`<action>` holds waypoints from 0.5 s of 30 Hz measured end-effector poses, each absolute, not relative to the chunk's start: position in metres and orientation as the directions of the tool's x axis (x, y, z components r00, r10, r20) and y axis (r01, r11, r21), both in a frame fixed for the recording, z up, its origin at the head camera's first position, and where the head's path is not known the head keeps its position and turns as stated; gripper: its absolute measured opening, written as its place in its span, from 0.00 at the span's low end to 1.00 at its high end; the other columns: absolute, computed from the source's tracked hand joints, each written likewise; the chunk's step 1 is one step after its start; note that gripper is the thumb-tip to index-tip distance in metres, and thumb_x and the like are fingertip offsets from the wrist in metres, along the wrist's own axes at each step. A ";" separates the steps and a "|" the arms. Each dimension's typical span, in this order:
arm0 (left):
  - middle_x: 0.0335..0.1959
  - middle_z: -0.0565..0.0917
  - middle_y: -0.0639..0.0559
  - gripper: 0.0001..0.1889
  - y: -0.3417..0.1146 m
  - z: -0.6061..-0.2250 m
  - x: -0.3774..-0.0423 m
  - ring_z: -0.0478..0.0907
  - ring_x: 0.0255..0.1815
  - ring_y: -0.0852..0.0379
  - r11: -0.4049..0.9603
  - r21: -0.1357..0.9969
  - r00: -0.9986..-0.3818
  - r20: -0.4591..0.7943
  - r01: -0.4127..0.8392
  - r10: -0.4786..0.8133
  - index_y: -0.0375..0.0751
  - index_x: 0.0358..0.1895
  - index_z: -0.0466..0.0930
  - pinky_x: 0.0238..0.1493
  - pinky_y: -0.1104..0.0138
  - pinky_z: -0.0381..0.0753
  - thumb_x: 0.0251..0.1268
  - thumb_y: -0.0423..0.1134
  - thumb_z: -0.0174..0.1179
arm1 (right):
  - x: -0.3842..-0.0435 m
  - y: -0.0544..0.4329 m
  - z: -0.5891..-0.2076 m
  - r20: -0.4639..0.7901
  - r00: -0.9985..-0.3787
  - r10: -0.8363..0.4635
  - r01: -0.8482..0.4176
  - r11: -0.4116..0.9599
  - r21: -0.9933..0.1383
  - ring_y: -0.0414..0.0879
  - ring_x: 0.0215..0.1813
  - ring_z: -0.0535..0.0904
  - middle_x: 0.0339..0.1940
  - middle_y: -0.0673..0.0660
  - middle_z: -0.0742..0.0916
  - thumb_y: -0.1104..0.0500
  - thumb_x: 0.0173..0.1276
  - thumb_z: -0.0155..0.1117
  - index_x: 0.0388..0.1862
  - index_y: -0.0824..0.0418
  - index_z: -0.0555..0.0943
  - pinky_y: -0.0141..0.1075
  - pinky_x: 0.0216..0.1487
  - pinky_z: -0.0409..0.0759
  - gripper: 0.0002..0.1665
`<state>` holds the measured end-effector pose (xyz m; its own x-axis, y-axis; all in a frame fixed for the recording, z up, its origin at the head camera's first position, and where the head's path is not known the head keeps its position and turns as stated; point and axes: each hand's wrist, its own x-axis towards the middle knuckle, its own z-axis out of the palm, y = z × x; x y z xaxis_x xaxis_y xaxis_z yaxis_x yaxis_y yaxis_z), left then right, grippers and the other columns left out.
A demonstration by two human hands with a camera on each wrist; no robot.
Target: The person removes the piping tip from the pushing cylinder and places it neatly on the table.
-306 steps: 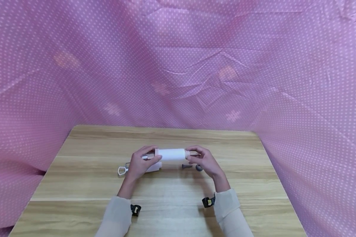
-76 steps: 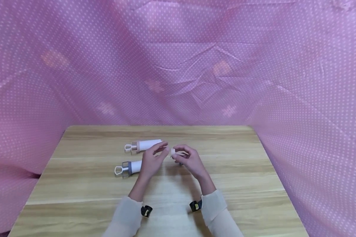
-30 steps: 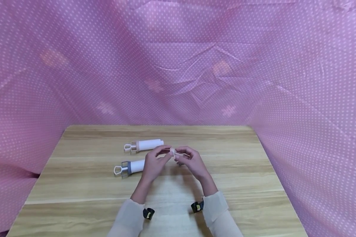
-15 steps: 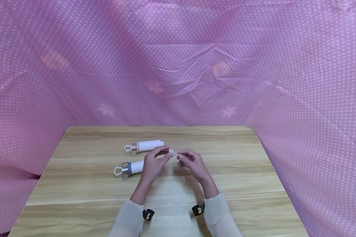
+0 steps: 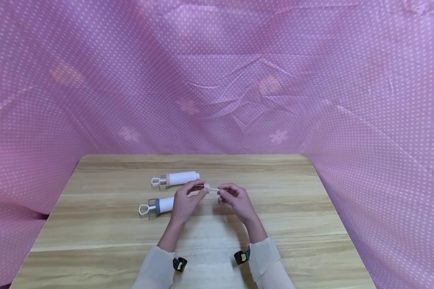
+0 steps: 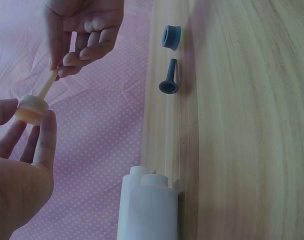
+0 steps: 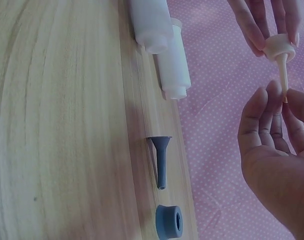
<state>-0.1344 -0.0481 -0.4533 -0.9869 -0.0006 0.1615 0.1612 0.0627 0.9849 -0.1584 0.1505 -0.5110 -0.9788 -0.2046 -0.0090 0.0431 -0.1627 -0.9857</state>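
My left hand [image 5: 183,202] pinches a cream screw cap [image 6: 32,111] between thumb and fingers. A slim cream nozzle tube [image 7: 283,75] sticks out of the cap toward the right. My right hand [image 5: 240,204] pinches the free tip of that tube with thumb and fingertips. Both hands are raised above the table. Left of them lies a white plunger cylinder with a pink collar [image 5: 182,177]. A second white cylinder with a grey collar [image 5: 166,204] lies nearer, its right end hidden behind my left hand.
A dark grey funnel-shaped nozzle [image 7: 162,160] and a blue-grey ring cap [image 7: 166,222] lie on the wooden table [image 5: 105,233]. Pink dotted cloth [image 5: 217,100] hangs around the table's back and sides.
The pink-collared cylinder, held in both hands earlier, now lies on the table. My left hand has taken hold of the cap; my right fingers have moved from it to the tube's tip.
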 end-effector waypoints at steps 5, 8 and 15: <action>0.53 0.84 0.35 0.14 -0.048 -0.456 -0.134 0.83 0.53 0.40 0.052 0.986 -0.987 0.160 0.160 -0.001 0.28 0.52 0.84 0.47 0.69 0.83 0.64 0.28 0.68 | -0.158 0.151 -0.510 -0.001 -0.982 -0.191 0.033 -0.168 -0.985 0.45 0.37 0.83 0.40 0.66 0.83 0.67 0.75 0.61 0.53 0.79 0.77 0.41 0.47 0.86 0.15; 0.53 0.84 0.35 0.15 -0.048 -0.457 -0.134 0.83 0.52 0.39 0.041 0.986 -0.987 0.160 0.160 -0.002 0.26 0.52 0.84 0.48 0.69 0.83 0.64 0.27 0.68 | -0.159 0.152 -0.510 0.007 -0.984 -0.180 0.023 -0.165 -0.986 0.47 0.37 0.83 0.39 0.63 0.84 0.67 0.75 0.61 0.53 0.79 0.77 0.44 0.48 0.86 0.16; 0.54 0.83 0.33 0.14 -0.048 -0.459 -0.134 0.82 0.53 0.38 0.034 0.987 -0.988 0.156 0.156 0.004 0.28 0.52 0.84 0.48 0.67 0.84 0.63 0.27 0.68 | -0.159 0.152 -0.509 0.007 -0.986 -0.166 0.018 -0.152 -0.988 0.47 0.37 0.83 0.37 0.54 0.85 0.67 0.75 0.61 0.54 0.81 0.75 0.52 0.51 0.85 0.17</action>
<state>-0.1336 -0.0477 -0.4594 -0.9878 0.0035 0.1559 0.1559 0.0343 0.9872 -0.1590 0.1524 -0.5085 -0.9861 -0.1661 0.0072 0.0183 -0.1515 -0.9883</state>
